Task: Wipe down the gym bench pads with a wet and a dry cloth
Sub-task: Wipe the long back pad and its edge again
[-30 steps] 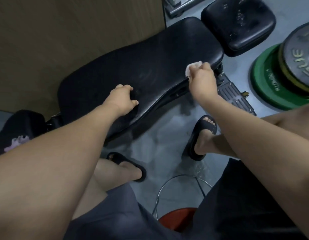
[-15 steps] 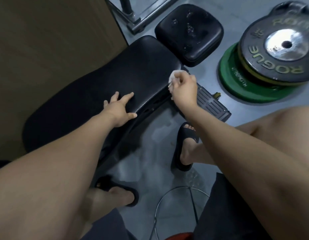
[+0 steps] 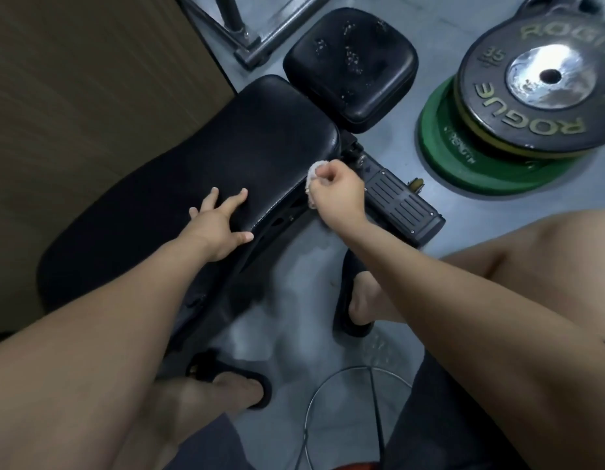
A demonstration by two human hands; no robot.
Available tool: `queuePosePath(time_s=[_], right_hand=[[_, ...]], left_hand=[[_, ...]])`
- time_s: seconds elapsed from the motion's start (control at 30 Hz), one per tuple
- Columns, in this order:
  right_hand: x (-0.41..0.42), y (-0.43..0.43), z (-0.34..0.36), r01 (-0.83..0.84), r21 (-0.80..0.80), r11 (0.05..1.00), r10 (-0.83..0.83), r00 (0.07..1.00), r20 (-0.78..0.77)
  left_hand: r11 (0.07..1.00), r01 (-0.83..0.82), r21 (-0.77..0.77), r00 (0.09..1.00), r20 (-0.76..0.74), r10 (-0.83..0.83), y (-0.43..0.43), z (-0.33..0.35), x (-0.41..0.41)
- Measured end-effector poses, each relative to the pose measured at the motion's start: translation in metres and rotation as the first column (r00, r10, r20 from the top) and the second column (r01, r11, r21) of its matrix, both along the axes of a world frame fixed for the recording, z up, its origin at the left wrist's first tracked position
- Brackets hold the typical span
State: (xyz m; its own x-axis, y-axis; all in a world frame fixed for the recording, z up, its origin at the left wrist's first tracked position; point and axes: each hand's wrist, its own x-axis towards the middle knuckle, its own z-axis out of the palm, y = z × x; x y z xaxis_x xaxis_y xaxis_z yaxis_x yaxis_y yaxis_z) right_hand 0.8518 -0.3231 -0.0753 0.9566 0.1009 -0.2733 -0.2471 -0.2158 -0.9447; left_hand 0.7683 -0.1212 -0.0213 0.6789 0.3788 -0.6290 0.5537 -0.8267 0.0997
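Note:
The long black back pad [image 3: 199, 164] of the gym bench runs from lower left to upper middle. A smaller black seat pad [image 3: 351, 62], speckled with pale marks, sits just beyond its far end. My left hand [image 3: 219, 222] rests flat on the back pad near its right edge, fingers spread. My right hand [image 3: 335, 195] grips a small white cloth [image 3: 313, 174] in a fist and holds it against the right side edge of the back pad, close to its far corner. Most of the cloth is hidden inside the fist.
Stacked weight plates [image 3: 518, 110], a black one on a green one, lie on the grey floor at right. The bench's black foot plate [image 3: 402, 205] juts out beside my right hand. A metal frame [image 3: 260, 39] stands at the back. A brown wall [image 3: 74, 96] fills the left.
My left hand uncurled from a fist and now lies flat on the pad. My right hand slid the cloth along the pad's right edge toward me. The view shifted toward the plates.

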Motion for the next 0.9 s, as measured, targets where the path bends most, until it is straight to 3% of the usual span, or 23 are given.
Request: queuePosePath(time_s=[0.13,0.2,0.3,0.37,0.63,0.7,0.83,0.9], right_hand=[[0.026,-0.007,0.004,-0.044,-0.267,0.963,0.137,0.93,0.34],[0.035,0.004,0.004,-0.126,-0.386,0.914,0.286,0.873,0.395],[0.028,0.026,-0.002,-0.149,-0.636,0.757,0.468,0.803,0.369],[0.017,0.044,-0.006,-0.155,-0.675,0.722,0.516,0.771,0.375],[-0.053,0.105,-0.019,-0.454,-0.662,0.597,0.773,0.547,0.322],[-0.073,0.112,-0.02,-0.475,-0.694,0.542,0.825,0.458,0.332],[-0.111,0.113,-0.02,-0.435,-0.831,0.347,0.936,0.108,0.334],[-0.099,0.122,-0.018,-0.381,-0.883,0.273,0.959,0.04,0.28]], left_hand=[[0.998,0.056,-0.012,0.998,0.031,-0.055,0.016,0.006,-0.015],[1.0,0.012,-0.012,0.996,0.087,-0.011,0.024,0.01,-0.032],[0.997,-0.075,0.006,0.99,0.121,0.074,0.038,0.014,-0.065],[0.991,-0.135,0.013,0.985,0.11,0.132,0.052,0.016,-0.088],[0.951,-0.308,0.033,0.95,-0.045,0.31,0.106,0.008,-0.163],[0.943,-0.332,-0.006,0.942,-0.056,0.331,0.109,0.002,-0.173],[0.963,-0.267,-0.043,0.961,-0.079,0.264,0.122,0.0,-0.177],[0.974,-0.22,-0.055,0.972,-0.1,0.214,0.131,0.0,-0.181]])
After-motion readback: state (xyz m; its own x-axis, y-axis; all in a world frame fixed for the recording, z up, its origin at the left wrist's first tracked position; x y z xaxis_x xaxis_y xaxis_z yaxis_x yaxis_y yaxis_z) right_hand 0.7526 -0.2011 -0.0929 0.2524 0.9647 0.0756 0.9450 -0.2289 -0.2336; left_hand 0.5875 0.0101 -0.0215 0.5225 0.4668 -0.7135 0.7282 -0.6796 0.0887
